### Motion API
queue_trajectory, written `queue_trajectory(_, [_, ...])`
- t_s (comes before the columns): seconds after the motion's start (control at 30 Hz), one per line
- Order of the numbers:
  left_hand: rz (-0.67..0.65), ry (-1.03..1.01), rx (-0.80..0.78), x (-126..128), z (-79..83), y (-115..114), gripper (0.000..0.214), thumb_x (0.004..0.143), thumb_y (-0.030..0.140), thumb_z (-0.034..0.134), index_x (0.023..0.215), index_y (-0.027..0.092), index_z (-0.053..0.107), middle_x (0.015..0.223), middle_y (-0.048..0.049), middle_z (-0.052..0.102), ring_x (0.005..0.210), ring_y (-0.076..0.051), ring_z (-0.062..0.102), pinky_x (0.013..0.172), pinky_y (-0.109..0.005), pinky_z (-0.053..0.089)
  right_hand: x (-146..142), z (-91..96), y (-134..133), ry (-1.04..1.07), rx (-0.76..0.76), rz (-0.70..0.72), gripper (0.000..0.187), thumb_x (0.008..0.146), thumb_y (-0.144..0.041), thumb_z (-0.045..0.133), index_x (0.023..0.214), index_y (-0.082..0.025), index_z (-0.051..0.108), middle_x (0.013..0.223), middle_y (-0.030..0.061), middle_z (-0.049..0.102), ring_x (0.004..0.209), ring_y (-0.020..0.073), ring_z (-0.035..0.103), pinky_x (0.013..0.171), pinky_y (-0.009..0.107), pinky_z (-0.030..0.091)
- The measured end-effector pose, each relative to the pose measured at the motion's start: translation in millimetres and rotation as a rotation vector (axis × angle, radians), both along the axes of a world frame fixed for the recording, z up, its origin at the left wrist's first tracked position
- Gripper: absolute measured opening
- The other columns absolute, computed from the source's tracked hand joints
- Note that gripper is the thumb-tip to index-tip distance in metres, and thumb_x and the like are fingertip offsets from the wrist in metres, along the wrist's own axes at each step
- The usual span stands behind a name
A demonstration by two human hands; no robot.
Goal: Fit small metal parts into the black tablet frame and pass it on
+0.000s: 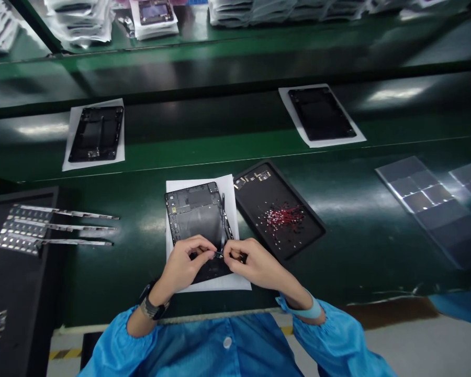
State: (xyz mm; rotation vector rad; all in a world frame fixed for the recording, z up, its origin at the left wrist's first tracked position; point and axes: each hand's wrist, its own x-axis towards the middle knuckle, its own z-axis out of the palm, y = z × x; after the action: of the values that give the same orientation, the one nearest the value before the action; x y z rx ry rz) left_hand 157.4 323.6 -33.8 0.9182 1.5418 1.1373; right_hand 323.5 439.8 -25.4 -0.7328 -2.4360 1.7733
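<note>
Both hands, the left hand (pixel 186 262) and the right hand (pixel 251 264), pinch with closed fingertips a small black part (pixel 219 255) at the near edge of the open tablet shell (pixel 196 214) on white paper (pixel 227 183), with a black tray (pixel 278 214) just beyond.

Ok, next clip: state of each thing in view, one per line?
Tablet frame: open-backed, flat on white sheet.
Thin strip: pinched by both hands.
Left hand: fingers closed on strip.
Right hand: fingers closed on strip.
Black tray: holds small red parts.
</note>
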Motion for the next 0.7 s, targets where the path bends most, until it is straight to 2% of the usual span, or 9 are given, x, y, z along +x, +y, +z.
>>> queue_trajectory(0.43, [0.027,0.061,0.037,2.6,2.1,-0.6,0.011,0.083,0.017,0.063,0.082,0.016,0.074,0.079,-0.0043,0.070,0.070,-0.014,0.064,0.065,-0.023,0.050,-2.2,0.1,-2.1,0.022,0.052,-0.041,0.015,0.081,-0.017,0.054,0.066,-0.019,0.056,0.054,-0.0076,0.032,0.051,0.0094,0.033,0.053,0.023,0.025])
queue_trajectory(0.7, [0.077,0.046,0.043,6.4,-2.2,-4.8,0.011,0.085,0.020,0.062,0.082,0.016,0.073,0.078,-0.0039,0.070,0.066,-0.013,0.066,0.064,-0.022,0.053,-2.6,-2.8,-6.1,0.011,0.060,-0.107,0.018,0.085,-0.022,0.054,0.071,-0.017,0.064,0.054,-0.0057,0.037,0.052,0.0104,0.035,0.052,0.023,0.028])
